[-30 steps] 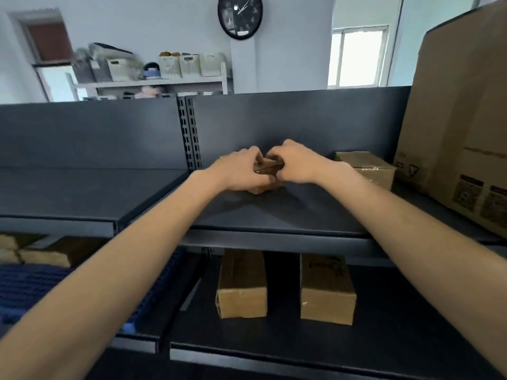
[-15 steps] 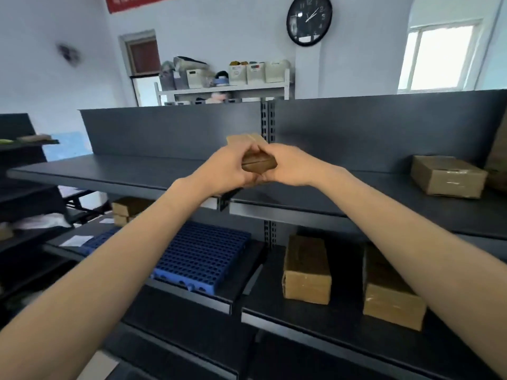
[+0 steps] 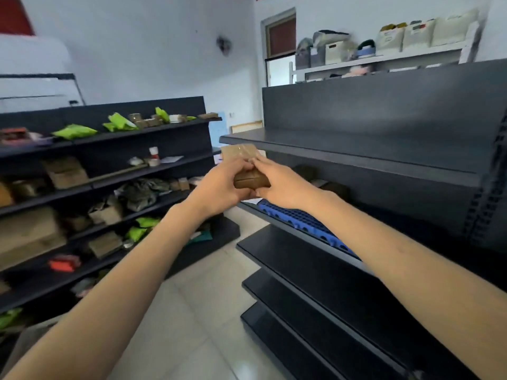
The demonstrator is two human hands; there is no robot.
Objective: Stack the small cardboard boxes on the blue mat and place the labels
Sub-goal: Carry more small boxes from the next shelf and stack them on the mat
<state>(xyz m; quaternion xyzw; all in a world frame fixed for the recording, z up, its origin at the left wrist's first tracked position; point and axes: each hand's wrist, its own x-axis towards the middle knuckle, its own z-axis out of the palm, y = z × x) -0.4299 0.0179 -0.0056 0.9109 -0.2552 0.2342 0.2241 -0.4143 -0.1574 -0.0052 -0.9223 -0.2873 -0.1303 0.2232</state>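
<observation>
A small taped cardboard box (image 3: pixel 248 171) is held in the air between both hands, in front of the left end of the dark shelf unit. My left hand (image 3: pixel 219 186) grips its left side and underside. My right hand (image 3: pixel 279 185) grips its right side, fingertips on the top. Just below and to the right of the hands, the blue mat (image 3: pixel 304 223) lies on a middle shelf, partly covered by my right forearm. Dark brown boxes (image 3: pixel 333 189) sit blurred at the back of that shelf. No labels can be made out.
The dark shelf unit (image 3: pixel 384 152) fills the right side, with lower shelves (image 3: pixel 315 272) stepping toward me. Across a tiled aisle (image 3: pixel 208 297), a second shelf unit (image 3: pixel 109 171) on the left holds cardboard boxes and green bags. A white rack (image 3: pixel 384 58) with bins stands behind.
The box has been lifted off the top shelf and carried left with both hands still on it. My view has swung left, bringing the aisle and the left shelf unit into sight.
</observation>
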